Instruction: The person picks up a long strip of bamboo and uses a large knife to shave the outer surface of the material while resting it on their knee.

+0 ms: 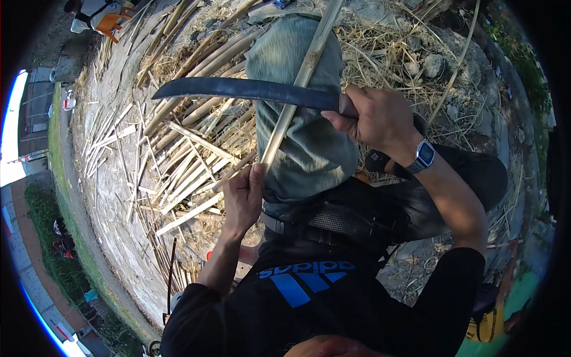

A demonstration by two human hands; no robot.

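Observation:
A split bamboo strip (318, 44) slants over the grey-green cloth (321, 146) that covers my raised leg. My left hand (242, 199) is closed round its near end, thumb along the top. In my right hand (380, 116) is the handle of a machete, gripped with the fingers wrapped round it. The dark, slightly curved machete blade (232, 89) points left and lies across the strip above the cloth. Whether the edge touches the strip I cannot tell. The handle is mostly hidden by my fingers.
Several cut bamboo strips (193, 172) lie scattered on the ground at the left, beside longer bamboo poles (217, 56). Dry shavings (375, 71) and a stone (433, 65) are at the right. A person sits near an orange chair (113, 24) at the far left. A yellow bag (488, 326) is at the lower right.

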